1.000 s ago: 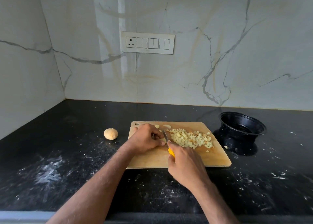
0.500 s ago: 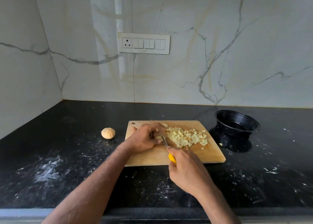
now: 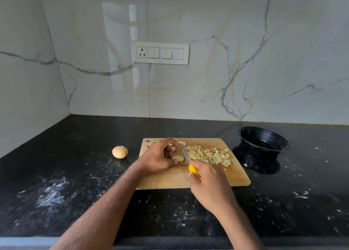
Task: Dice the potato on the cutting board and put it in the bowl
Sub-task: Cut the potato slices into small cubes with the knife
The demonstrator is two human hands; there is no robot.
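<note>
on the wooden cutting board (image 3: 217, 179), the left hand (image 3: 157, 158) curls its fingers over a potato slice (image 3: 177, 158), pinning it flat. right hand (image 3: 209, 183) grips the yellow-handled knife (image 3: 189, 163), blade just beside the slice. diced potato (image 3: 209, 154) is heaped on the board's right half. black bowl (image 3: 263, 143) stands right of the board; a whole potato (image 3: 120, 152) lies left of it.

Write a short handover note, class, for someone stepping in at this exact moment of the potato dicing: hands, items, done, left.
Left hand pinches a potato slice on the cutting board.
Right hand grips the yellow-handled knife, blade beside the slice.
Diced pile sits on the board's right half.
Black bowl, right of the board, looks empty.
A whole potato lies left, on the counter.
Left: dice remaining slices, move everything to the bowl.
</note>
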